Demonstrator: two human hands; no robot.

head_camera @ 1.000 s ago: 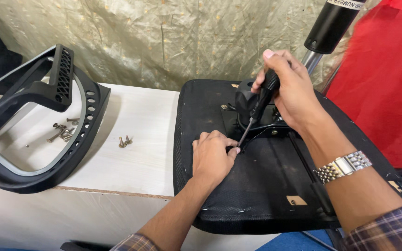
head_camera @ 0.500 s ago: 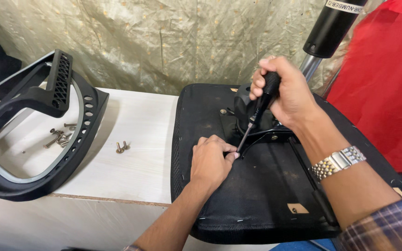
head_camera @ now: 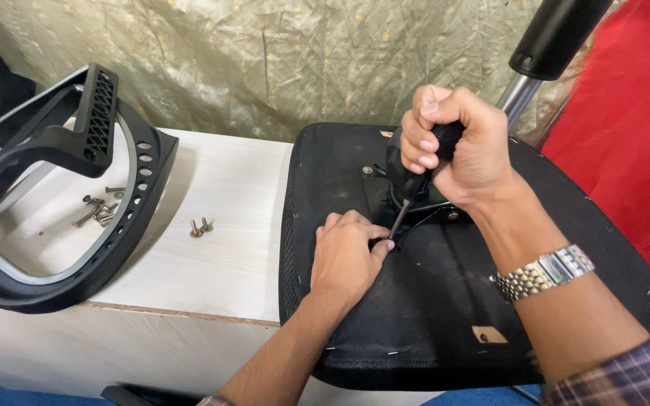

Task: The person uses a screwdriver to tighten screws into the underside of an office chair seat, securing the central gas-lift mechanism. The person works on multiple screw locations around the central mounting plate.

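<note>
Far left, a black plastic chair-back frame with a perforated rim lies flat on the pale wooden table, and a small heap of metal screws sits inside its loop. Just right of the frame, two loose bronze-coloured screws stand on the table top. Next comes the black fabric-covered upturned chair seat, resting on the table's right end. The left hand lies on the seat, fingers curled together and pinched around the tip of the tool, steadying it there. Above it, the right hand is clenched in a full fist on the black-handled screwdriver, which tilts down and left into the seat's underside. A silver metal wristwatch circles that wrist. Top right, a black cylinder on a chrome post rises before a red cloth.
</note>
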